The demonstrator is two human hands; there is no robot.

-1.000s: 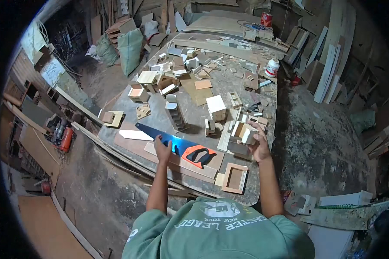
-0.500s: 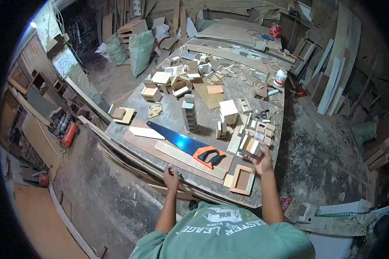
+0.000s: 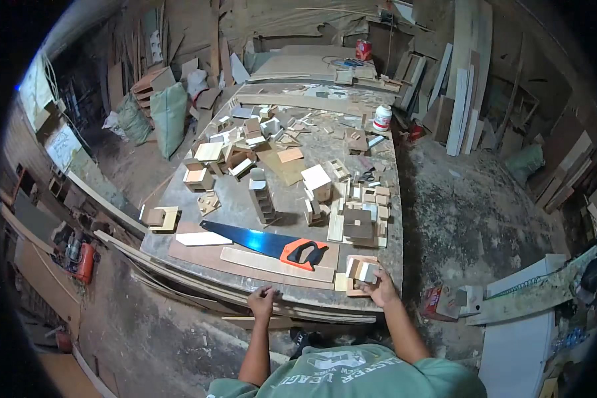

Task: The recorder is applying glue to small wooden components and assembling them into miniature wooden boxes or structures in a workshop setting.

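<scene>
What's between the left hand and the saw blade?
Head view: from the left hand toward the saw blade, the table's front edge, then a brown board and a pale wood strip.

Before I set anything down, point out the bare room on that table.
Bare tabletop lies between the tall shelf-like piece and the small notched piece, and between that tall piece and the pale-topped box. The front is crowded: saw over flat boards, then the wooden frame, with the right hand holding a small wooden piece at it. Small boxes crowd the far left.
</scene>
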